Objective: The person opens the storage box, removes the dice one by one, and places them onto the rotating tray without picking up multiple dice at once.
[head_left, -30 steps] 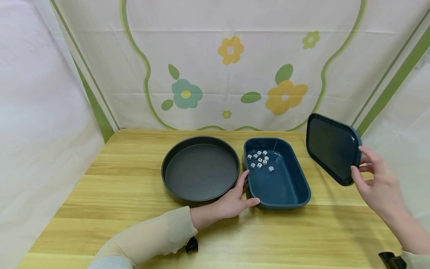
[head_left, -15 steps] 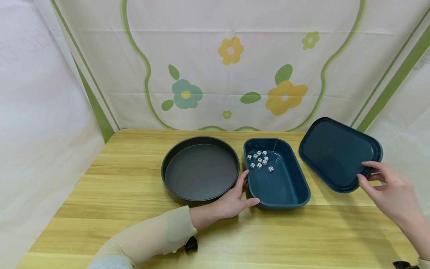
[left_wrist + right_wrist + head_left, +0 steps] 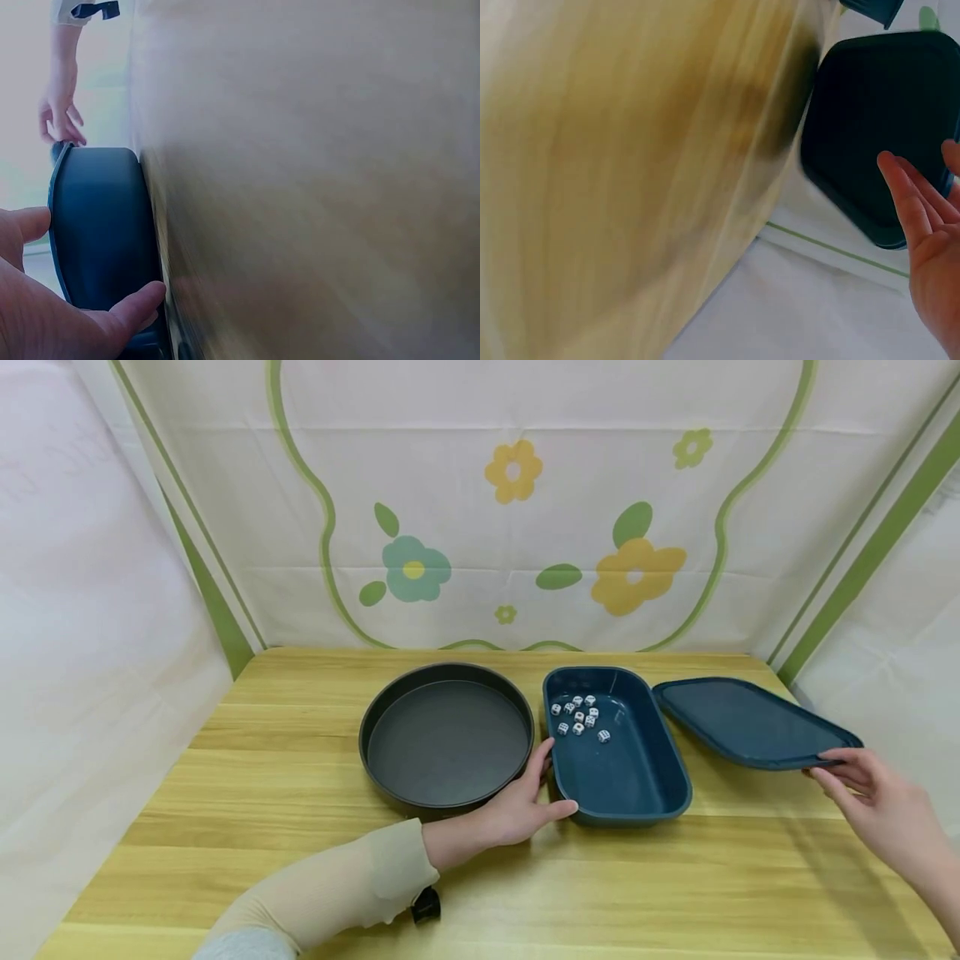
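A dark blue rectangular box [image 3: 622,768] stands on the table with several white dice [image 3: 579,717] in its far left part. My left hand [image 3: 517,806] touches the box's left wall and near left corner, thumb and fingers spread apart. In the left wrist view, its fingertips lie against the box's side [image 3: 105,217]. To the right of the box, my right hand [image 3: 885,810] pinches the near right corner of a dark blue lid [image 3: 757,722]. The lid is tilted, its right side above the table. Fingers lie under the lid [image 3: 885,97] in the right wrist view.
A round black pan [image 3: 450,743] stands left of the box, its near right rim beside my left forearm. The wooden table [image 3: 247,793] ends at a white flowered cloth [image 3: 450,485] behind, with white cloth on both sides.
My right hand has lowered the lid and moved it right, turning it from nearly upright to almost flat, with its topside now showing. The left hand and box stay put.
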Demonstrator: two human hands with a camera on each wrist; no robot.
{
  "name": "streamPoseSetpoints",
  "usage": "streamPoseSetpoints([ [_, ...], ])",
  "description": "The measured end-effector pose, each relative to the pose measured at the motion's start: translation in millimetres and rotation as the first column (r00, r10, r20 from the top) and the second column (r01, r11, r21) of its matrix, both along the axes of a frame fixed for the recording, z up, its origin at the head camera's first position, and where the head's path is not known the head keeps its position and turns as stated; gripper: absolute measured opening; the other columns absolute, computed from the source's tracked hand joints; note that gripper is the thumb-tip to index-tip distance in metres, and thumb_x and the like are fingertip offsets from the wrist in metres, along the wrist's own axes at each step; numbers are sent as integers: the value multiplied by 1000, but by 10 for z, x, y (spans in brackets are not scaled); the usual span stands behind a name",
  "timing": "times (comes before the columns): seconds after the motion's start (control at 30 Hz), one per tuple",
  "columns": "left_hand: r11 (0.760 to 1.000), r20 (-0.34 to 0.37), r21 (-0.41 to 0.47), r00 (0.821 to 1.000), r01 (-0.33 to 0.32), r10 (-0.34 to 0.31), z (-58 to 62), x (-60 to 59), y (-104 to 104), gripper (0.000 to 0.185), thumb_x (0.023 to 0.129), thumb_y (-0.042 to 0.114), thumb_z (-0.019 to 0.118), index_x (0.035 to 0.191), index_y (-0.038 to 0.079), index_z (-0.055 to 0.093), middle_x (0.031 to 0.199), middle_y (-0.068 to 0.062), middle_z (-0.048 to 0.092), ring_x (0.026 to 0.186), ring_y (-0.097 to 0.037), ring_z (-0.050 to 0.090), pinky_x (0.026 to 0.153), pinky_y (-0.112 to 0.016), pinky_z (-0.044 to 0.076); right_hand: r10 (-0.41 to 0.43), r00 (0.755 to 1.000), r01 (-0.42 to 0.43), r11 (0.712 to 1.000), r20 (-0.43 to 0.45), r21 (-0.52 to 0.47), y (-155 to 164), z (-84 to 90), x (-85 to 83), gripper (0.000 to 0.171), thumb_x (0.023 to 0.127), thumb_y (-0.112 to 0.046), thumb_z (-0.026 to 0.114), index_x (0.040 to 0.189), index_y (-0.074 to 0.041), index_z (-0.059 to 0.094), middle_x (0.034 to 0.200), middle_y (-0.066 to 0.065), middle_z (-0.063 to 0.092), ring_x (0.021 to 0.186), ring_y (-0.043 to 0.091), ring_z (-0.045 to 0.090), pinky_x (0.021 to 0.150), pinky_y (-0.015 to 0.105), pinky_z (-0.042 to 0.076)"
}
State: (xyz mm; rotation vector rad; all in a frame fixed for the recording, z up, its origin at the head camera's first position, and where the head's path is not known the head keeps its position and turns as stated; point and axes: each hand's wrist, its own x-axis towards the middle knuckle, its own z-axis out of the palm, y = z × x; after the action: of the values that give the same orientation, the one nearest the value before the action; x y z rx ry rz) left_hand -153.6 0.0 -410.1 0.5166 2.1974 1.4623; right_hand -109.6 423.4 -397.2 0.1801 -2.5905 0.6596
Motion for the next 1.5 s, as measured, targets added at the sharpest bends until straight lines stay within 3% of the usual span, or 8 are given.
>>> streamPoseSetpoints([
  [0.17,1000,-3,-15,1000,-4,4,5,7,1,88,95,31,64,157,23,2,159,-11,20,144,-25,22,111,-44,27,75,997,-72,995,-34,76,88,-143,15,20,85,15,64,102,6,57,77,23,66,73,-27,44,52,5,40],
  [0.33,1000,1,-14,1000,-8,8,-2,5,4,88,95,31,65,157,23,3,158,-12,22,144,-25,23,111,-44,27,119,993,-120,988,21,102,148,-228,26,23,84,14,66,101,-1,60,72,7,67,63,-12,55,50,10,42],
  [0.57,1000,2,-12,1000,-12,12,11,-1,-7,88,95,32,64,157,23,3,158,-12,22,144,-25,24,111,-45,26,150,984,-166,966,92,198,159,-299,-25,18,86,2,71,96,-11,63,63,-19,51,52,-4,46,44,18,35],
  [0.73,1000,7,-6,1000,-6,6,5,0,-9,87,96,33,64,157,23,3,158,-11,21,144,-25,23,112,-45,26,179,974,-210,945,139,251,123,-362,-53,18,84,-3,74,92,-16,64,61,-22,41,51,-5,36,47,20,33],
  [0.97,1000,6,0,1000,-2,2,10,2,-3,87,96,32,64,157,23,3,158,-11,21,144,-25,23,112,-44,26,190,956,-250,927,225,280,97,-441,-58,21,84,-4,74,85,-21,63,64,-23,44,54,-6,38,49,24,37],
  [1.5,1000,16,24,1000,-7,6,-14,-12,-21,86,96,29,64,157,19,5,158,-12,22,143,-26,24,111,-43,27,215,965,-241,952,147,190,6,-319,-102,21,82,-1,75,85,-19,65,65,-21,45,55,-4,38,48,18,32],
])
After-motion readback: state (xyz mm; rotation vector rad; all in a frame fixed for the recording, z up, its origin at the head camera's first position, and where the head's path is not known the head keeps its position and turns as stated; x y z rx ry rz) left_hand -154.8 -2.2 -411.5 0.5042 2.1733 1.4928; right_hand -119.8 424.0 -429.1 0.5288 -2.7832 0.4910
